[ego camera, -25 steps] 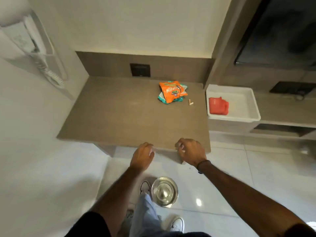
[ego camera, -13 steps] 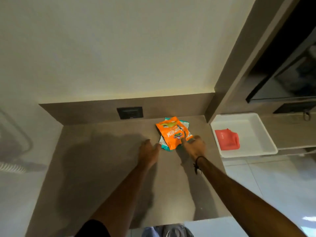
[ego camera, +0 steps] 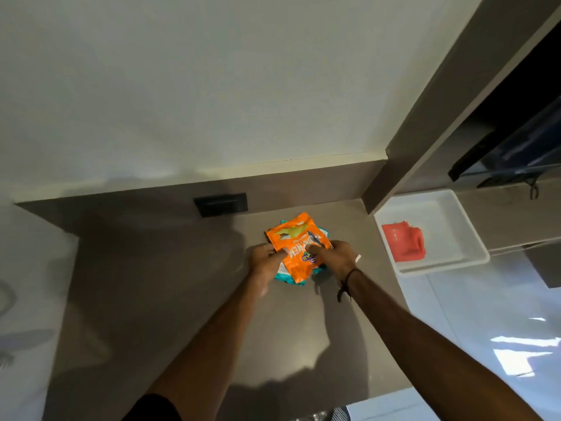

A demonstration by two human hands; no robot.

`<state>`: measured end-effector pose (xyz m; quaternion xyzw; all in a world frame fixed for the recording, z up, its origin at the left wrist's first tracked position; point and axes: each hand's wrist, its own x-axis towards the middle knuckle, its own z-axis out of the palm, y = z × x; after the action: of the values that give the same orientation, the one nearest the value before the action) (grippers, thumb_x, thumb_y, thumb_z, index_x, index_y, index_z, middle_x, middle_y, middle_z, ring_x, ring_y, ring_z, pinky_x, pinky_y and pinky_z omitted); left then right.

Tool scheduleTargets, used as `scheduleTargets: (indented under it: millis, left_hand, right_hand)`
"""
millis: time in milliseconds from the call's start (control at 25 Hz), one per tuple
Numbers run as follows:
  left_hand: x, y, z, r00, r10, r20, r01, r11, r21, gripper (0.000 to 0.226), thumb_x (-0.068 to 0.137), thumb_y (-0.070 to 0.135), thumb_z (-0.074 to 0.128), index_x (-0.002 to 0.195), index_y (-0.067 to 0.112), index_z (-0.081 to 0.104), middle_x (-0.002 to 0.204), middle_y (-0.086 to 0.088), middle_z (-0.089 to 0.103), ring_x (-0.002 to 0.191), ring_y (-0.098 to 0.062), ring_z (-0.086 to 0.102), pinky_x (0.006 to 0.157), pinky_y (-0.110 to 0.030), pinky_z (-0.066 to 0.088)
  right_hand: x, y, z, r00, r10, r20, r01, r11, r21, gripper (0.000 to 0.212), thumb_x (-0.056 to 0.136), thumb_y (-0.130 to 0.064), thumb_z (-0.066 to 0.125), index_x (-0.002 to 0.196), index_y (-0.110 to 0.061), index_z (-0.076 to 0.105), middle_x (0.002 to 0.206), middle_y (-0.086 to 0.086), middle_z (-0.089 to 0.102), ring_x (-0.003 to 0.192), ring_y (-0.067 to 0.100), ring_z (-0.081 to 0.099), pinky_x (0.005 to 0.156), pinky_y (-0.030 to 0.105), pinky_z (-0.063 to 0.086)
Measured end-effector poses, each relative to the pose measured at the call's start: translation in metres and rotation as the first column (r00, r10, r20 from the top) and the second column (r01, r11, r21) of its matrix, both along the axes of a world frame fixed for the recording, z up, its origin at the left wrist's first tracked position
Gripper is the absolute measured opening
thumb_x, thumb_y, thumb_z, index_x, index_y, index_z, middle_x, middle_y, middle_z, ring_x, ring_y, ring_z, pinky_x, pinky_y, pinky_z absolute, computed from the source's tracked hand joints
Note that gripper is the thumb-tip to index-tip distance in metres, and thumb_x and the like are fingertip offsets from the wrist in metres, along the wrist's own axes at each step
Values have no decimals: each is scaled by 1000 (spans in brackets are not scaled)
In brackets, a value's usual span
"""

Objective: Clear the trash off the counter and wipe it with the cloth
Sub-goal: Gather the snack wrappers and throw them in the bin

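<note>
An orange snack wrapper (ego camera: 296,243) lies on a teal wrapper (ego camera: 283,278) near the back right of the brown counter (ego camera: 170,284). My left hand (ego camera: 265,259) grips the orange wrapper's left edge, thumb on top. On the wrapper's right side my right hand (ego camera: 335,256) presses down with its fingers closed on it. A small pale scrap (ego camera: 358,257) peeks out just right of my right hand. The red cloth (ego camera: 403,243) sits folded in a white tray (ego camera: 455,229) to the right of the counter.
A black wall socket (ego camera: 221,204) is set in the backsplash behind the wrappers. A brown column (ego camera: 425,117) rises at the counter's right end, with a dark shelf unit (ego camera: 516,147) beyond it. The rim of a metal bin (ego camera: 340,414) shows at the bottom edge.
I have stepped in to the counter from its front edge. Both hands reached forward and closed on the orange wrapper, which has shifted slightly.
</note>
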<state>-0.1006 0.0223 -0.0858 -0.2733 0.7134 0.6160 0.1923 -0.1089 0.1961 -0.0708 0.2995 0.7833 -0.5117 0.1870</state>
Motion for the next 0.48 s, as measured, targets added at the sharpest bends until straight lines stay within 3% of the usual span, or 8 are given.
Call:
scheduleTargets:
  millis: [80,160,240,320,400,480]
  left_hand:
    - [22,-8,13,1000,-29,-9,30,994,105,27,92,13,69,117,3,69,122,-20,72,103,-32,72,92,-42,57]
    - [52,-16,28,995,-82,-51,89,983,162,27,93,12,66,119,4,67,124,-21,71,103,-33,71,94,-45,57]
    - [85,-19,42,988,-134,-74,144,978,151,30,92,13,68,120,4,68,123,-19,72,108,-35,71,101,-51,55]
    - [124,-16,56,976,-193,-102,206,970,132,32,90,11,70,121,2,68,122,-18,72,110,-35,71,103,-50,55]
    - [167,-9,68,962,-244,-124,259,957,128,33,88,10,72,120,1,68,114,-12,75,95,-23,75,84,-34,62]
    - [215,8,77,951,-258,-170,280,951,127,26,88,11,72,114,4,71,91,0,77,64,-5,67,52,-14,51]
  right_hand:
    - [16,2,14,1000,-22,-7,21,988,-152,28,75,-27,86,94,-9,75,106,18,77,82,25,75,78,35,63]
    - [40,9,30,1000,31,1,-30,965,-260,37,77,-27,85,104,-4,73,110,20,76,94,33,75,87,45,62]
    - [67,21,48,992,127,2,-118,933,-340,46,81,-25,82,118,-2,68,116,21,74,106,39,71,97,54,56]
    - [100,41,65,975,219,-42,-219,911,-350,41,84,-16,79,120,0,68,118,22,72,109,42,70,98,55,54]
    - [137,63,81,932,350,-96,-362,894,-265,35,82,-14,80,112,2,72,111,21,75,100,39,72,92,49,58]
    - [182,86,90,887,438,-144,-460,861,-215,25,78,-10,83,98,2,75,97,18,75,84,31,69,75,39,55]
